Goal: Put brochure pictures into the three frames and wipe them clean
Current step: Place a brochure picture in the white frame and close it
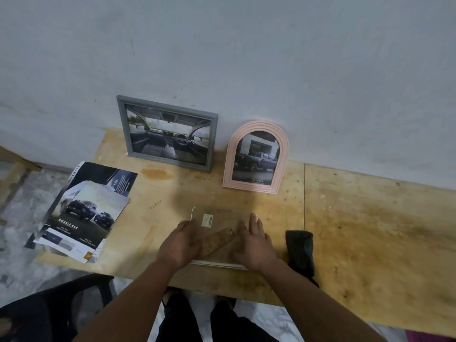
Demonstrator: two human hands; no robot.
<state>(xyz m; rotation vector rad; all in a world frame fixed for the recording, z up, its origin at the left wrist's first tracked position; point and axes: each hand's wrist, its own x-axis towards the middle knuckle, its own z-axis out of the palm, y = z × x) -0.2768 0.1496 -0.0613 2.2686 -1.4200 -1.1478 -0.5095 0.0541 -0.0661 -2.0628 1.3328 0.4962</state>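
Observation:
A third frame [217, 218] lies face down on the plywood table [370, 218], brown backing up, with a small white label and a folding stand. My left hand [179, 245] rests on its left side, fingers curled over the edge. My right hand [254, 243] lies flat on its right side, fingers spread. A grey rectangular frame [167, 134] with a car-interior picture leans on the wall. To its right a pink arched frame [256, 157] with a pickup picture also leans there. Brochure pages [81, 213] lie at the table's left edge. A dark cloth [299, 250] lies right of my right hand.
The grey wall [246, 58] runs right behind the table. A dark chair [49, 309] stands at the lower left. My feet [197, 302] show under the table's front edge on a marble floor. The table's right half is bare stained plywood.

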